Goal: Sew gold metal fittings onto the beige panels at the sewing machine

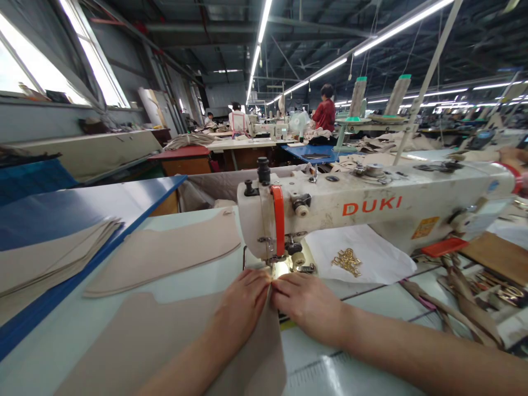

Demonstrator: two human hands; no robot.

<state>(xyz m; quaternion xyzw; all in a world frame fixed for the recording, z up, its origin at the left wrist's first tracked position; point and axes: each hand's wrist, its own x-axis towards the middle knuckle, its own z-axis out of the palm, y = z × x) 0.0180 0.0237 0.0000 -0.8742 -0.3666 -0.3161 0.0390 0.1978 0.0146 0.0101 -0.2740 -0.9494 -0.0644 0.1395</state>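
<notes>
A beige fabric piece (165, 341) lies on the pale sewing table (193, 283), its right edge running up to the needle of a white DUKI sewing machine (371, 206). My left hand (243, 308) rests palm down on the fabric, fingers together, fingertips just in front of the presser foot. My right hand (307, 302) lies beside it on the fabric's edge, fingers pressed down and touching the left hand's fingertips. Both hands hold the fabric flat against the table under the lit needle area.
A second beige cut piece (165, 253) lies further left. A stack of similar pieces (49, 258) sits on a blue board. Brass rings (347, 261) lie on white paper behind the needle. Beige straps and metal buckles (466, 308) are at right. Other people sit at far tables.
</notes>
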